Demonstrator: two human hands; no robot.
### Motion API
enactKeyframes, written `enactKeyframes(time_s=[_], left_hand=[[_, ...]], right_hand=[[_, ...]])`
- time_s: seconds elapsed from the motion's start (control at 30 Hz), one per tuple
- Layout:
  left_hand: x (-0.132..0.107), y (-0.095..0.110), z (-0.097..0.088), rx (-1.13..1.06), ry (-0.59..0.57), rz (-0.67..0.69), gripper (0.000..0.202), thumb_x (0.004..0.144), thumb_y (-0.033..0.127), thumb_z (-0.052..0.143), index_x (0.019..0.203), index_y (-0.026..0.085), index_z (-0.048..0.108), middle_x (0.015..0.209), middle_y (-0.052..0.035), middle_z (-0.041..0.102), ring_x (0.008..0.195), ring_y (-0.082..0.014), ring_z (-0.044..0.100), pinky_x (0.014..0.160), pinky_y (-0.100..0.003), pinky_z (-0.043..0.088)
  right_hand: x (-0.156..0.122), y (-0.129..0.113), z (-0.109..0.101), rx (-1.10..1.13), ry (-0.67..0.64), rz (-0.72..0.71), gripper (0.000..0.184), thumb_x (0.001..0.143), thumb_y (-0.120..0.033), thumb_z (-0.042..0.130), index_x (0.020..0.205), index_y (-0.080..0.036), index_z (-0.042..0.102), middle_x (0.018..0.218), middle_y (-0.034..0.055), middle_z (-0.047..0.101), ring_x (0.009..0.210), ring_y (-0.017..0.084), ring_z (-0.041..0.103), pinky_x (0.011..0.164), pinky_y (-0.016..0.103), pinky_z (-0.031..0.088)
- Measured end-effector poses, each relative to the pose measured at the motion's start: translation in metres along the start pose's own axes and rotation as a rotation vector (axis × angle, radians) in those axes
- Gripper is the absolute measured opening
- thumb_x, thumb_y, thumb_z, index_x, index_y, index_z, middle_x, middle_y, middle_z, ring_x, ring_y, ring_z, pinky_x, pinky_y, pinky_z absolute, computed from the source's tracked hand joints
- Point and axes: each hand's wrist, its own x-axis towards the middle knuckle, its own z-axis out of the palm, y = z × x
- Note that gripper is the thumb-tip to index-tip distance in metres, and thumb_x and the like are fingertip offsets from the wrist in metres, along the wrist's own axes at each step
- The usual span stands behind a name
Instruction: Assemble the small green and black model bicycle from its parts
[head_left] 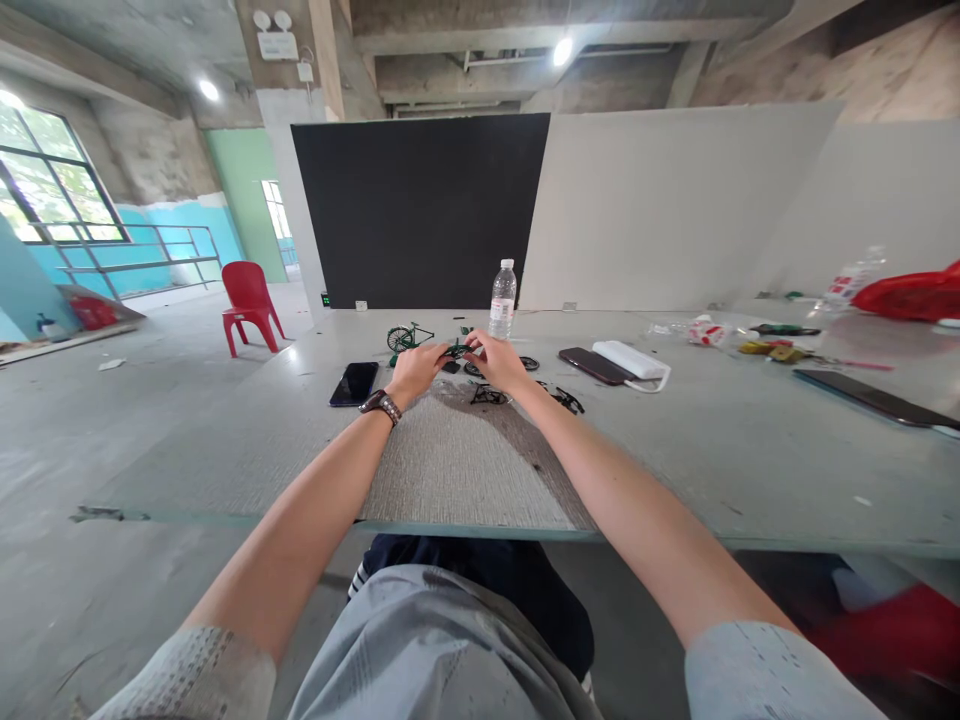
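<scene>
Capped btl (502, 302) behind 2 hands (418, 369)

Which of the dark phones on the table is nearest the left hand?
The leftmost phone, just left of the left hand. The middle phone, beside a white device, and the rightmost phone both lie right of the right hand.

Left hand (418, 372): fingers on a small green part (456, 351)
Right hand (496, 360): fingertips at the same part's other end
Table (225, 470): green wheeled model (400, 339) just beyond the left hand; black pieces (489, 396) near the right wrist
Bottle (502, 305): upright, behind the right hand
Phone (355, 384): flat, beside the left hand
</scene>
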Motion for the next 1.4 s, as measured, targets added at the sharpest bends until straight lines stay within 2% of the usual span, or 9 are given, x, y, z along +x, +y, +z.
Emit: enactKeyframes(time_s=[0.23, 0.47, 0.73, 1.13, 1.4], left_hand=[[-0.001, 0.002, -0.002, 0.105, -0.053, 0.051, 0.034, 0.110, 0.040, 0.043, 0.127, 0.025, 0.068, 0.109, -0.0065, 0.077, 0.092, -0.0243, 0.073, 0.067, -0.028, 0.042], [0.000, 0.002, -0.003, 0.065, -0.094, 0.035, 0.033, 0.110, 0.040, 0.044, 0.127, 0.026, 0.068, 0.112, -0.0080, 0.077, 0.097, -0.0251, 0.073, 0.074, -0.028, 0.046], [0.000, 0.003, -0.005, 0.076, -0.094, 0.037, 0.034, 0.110, 0.039, 0.043, 0.128, 0.025, 0.068, 0.111, -0.0084, 0.077, 0.097, -0.0253, 0.074, 0.074, -0.029, 0.047], [0.000, 0.003, -0.004, 0.093, -0.094, 0.025, 0.032, 0.109, 0.040, 0.045, 0.126, 0.024, 0.068, 0.110, -0.0088, 0.078, 0.097, -0.0258, 0.074, 0.071, -0.029, 0.046], [0.000, 0.004, -0.004, 0.067, -0.097, 0.007, 0.032, 0.109, 0.039, 0.047, 0.128, 0.027, 0.068, 0.112, -0.0084, 0.077, 0.099, -0.0249, 0.073, 0.076, -0.028, 0.047]], right_hand=[[0.001, 0.001, 0.000, -0.105, -0.091, 0.025, 0.013, 0.098, -0.031, 0.058, 0.109, -0.024, 0.061, 0.102, 0.0071, 0.075, 0.086, 0.025, 0.066, 0.067, 0.030, 0.037], [0.001, -0.005, -0.002, -0.195, -0.126, 0.035, 0.015, 0.099, -0.027, 0.059, 0.113, -0.024, 0.065, 0.094, 0.0062, 0.076, 0.082, 0.024, 0.066, 0.063, 0.029, 0.033], [0.000, -0.010, -0.004, -0.182, -0.159, 0.047, 0.017, 0.101, -0.027, 0.057, 0.115, -0.023, 0.066, 0.096, 0.0070, 0.076, 0.080, 0.024, 0.066, 0.062, 0.029, 0.034], [0.000, -0.008, -0.003, -0.159, -0.135, 0.053, 0.017, 0.100, -0.029, 0.059, 0.114, -0.023, 0.067, 0.099, 0.0076, 0.077, 0.081, 0.024, 0.066, 0.063, 0.030, 0.036], [0.001, -0.003, 0.001, -0.141, -0.123, 0.073, 0.023, 0.100, -0.030, 0.061, 0.122, -0.023, 0.063, 0.108, 0.0093, 0.077, 0.092, 0.026, 0.070, 0.069, 0.032, 0.044]])
